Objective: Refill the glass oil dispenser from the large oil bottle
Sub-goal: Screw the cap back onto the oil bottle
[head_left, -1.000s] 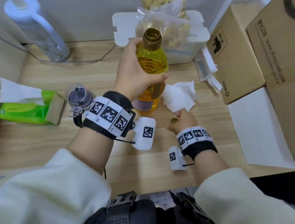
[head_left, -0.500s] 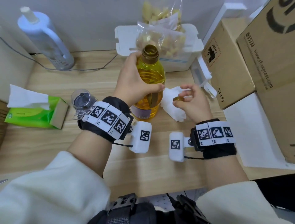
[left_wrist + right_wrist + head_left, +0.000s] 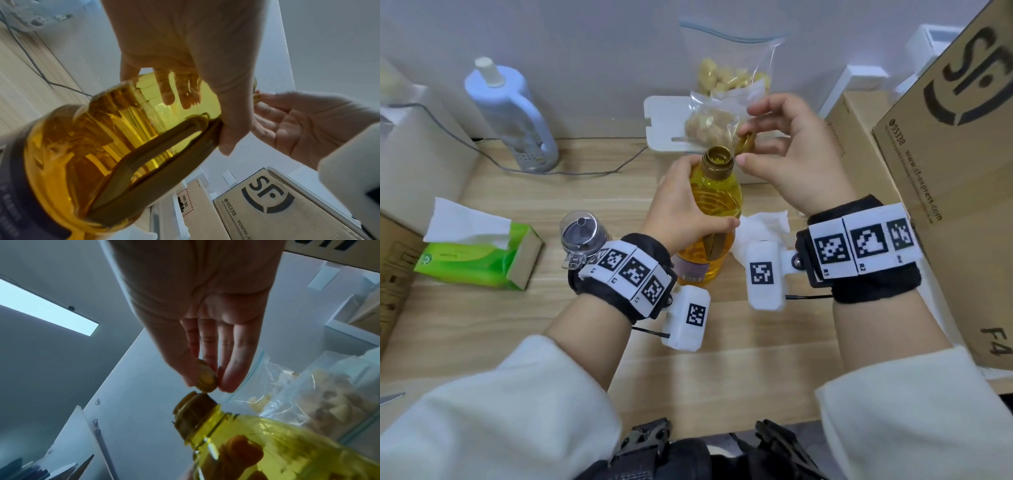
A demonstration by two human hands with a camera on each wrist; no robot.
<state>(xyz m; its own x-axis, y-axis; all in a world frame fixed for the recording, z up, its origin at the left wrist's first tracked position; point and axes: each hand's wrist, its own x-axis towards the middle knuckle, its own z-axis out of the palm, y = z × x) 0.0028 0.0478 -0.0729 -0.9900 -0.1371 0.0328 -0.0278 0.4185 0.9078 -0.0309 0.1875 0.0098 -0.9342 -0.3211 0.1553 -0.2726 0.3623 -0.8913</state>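
The large oil bottle stands upright on the wooden table, full of yellow oil, its gold neck uncapped. My left hand grips its shoulder from the left. My right hand hovers just right of the neck and pinches the small gold cap between thumb and fingertips, right beside the mouth. The glass oil dispenser with a clear lid stands left of the bottle, partly behind my left wrist.
A crumpled white tissue lies right of the bottle. Green tissue pack at the left, a white-blue bottle and cable at the back left. A snack bag on a white box behind. Cardboard boxes crowd the right.
My right hand picked the gold cap up off the table and carried it up to the bottle's mouth. The left hand kept its grip on the bottle.
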